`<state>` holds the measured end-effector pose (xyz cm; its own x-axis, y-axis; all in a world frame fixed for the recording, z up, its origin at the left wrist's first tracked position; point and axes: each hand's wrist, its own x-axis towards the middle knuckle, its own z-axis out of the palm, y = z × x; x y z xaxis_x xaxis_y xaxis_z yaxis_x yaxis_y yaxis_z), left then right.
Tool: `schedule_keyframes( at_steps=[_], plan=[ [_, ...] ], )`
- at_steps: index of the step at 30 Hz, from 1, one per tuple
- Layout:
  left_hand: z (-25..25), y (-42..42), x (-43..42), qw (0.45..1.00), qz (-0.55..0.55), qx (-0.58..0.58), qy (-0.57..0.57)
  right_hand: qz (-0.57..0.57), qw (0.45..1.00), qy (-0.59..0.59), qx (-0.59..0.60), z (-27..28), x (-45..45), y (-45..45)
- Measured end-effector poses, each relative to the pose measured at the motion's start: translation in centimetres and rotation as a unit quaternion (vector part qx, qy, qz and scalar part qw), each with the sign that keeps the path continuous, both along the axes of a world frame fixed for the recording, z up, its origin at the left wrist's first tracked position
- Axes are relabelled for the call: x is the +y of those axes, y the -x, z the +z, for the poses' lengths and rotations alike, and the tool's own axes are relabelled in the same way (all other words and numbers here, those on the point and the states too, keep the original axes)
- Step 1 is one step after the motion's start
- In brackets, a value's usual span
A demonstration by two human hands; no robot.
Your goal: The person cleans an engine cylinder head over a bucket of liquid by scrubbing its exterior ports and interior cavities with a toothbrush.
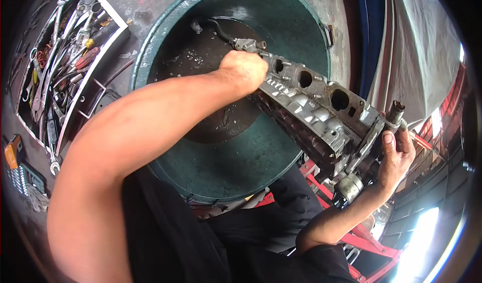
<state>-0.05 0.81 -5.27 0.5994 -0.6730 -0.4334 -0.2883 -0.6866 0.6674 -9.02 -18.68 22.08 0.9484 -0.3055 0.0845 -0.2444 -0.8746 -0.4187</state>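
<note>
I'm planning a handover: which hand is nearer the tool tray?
Left. The left hand grips the metal part by its end nearer the tray; the right hand is farther off, at the opposite end.

The left arm (125,125) is bent, ending in the left hand (244,71), which is curled into a tight grip. Well apart, to its right, the right hand (397,157) grips with its thumb (388,138) extended, the right forearm (346,215) slanting back from it.
</note>
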Motion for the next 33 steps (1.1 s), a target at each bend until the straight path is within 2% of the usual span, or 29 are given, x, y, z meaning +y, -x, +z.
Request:
schedule_keyframes(
  at_steps=[2,4,5,6,8,10,12,14,16,19,22,24,28,29,31,33],
  plan=[
    [1.3,-0.3,0.7,0.999,0.025,0.012,0.025,-0.06,0.998,0.002,-0.027,-0.2,0.3,0.6],
    [-1.8,-1.2,1.7,0.999,0.01,0.018,0.038,-0.017,1.0,0.013,0.01,0.3,0.0,0.3],
    [-2.6,-2.0,1.6,0.999,-0.031,0.013,0.0,-0.026,1.0,0.005,0.006,0.5,-1.2,0.6],
    [-2.2,-2.0,1.7,1.0,-0.027,0.014,-0.002,-0.023,1.0,0.003,0.007,0.2,-0.9,0.5],
    [0.1,-1.4,1.8,0.997,0.017,0.002,0.079,-0.029,0.999,-0.014,-0.009,-0.1,-0.3,0.7],
    [3.7,-0.5,3.6,0.997,0.003,0.02,0.072,-0.021,1.0,0.002,0.0,0.3,-0.6,0.8],
    [4.5,0.5,5.1,0.995,0.043,0.051,0.068,-0.012,1.0,-0.012,-0.001,0.3,-1.2,0.7],
    [3.7,1.6,7.5,0.982,0.128,-0.002,0.137,0.006,0.999,-0.005,0.037,0.6,-1.1,-0.1],
    [2.7,2.1,8.9,0.973,0.172,-0.057,0.145,0.025,0.998,0.044,0.043,0.8,-2.6,-0.4],
    [2.4,3.1,10.2,0.963,0.21,-0.036,0.164,0.046,0.998,0.014,0.034,0.4,-2.4,-1.5],
    [1.2,4.8,10.4,0.953,0.227,-0.021,0.201,0.087,0.995,0.042,0.037,0.4,-2.6,-1.8],
    [1.1,5.3,10.3,0.952,0.218,0.08,0.198,0.086,0.994,0.038,0.051,0.6,-2.9,-1.8],
    [2.8,4.0,10.2,0.945,0.192,0.136,0.229,0.067,0.995,0.031,0.059,0.6,-2.2,-1.6],
    [3.0,4.1,9.7,0.946,0.19,0.13,0.228,0.068,0.996,0.02,0.056,0.5,-1.9,-1.6],
    [3.9,3.8,8.3,0.91,0.176,-0.119,0.356,0.048,0.997,0.033,0.046,0.5,-1.9,-1.6],
    [6.0,2.8,7.1,0.905,0.148,-0.155,0.368,0.002,0.999,0.029,0.033,0.7,-2.4,-1.2]
  ],
)
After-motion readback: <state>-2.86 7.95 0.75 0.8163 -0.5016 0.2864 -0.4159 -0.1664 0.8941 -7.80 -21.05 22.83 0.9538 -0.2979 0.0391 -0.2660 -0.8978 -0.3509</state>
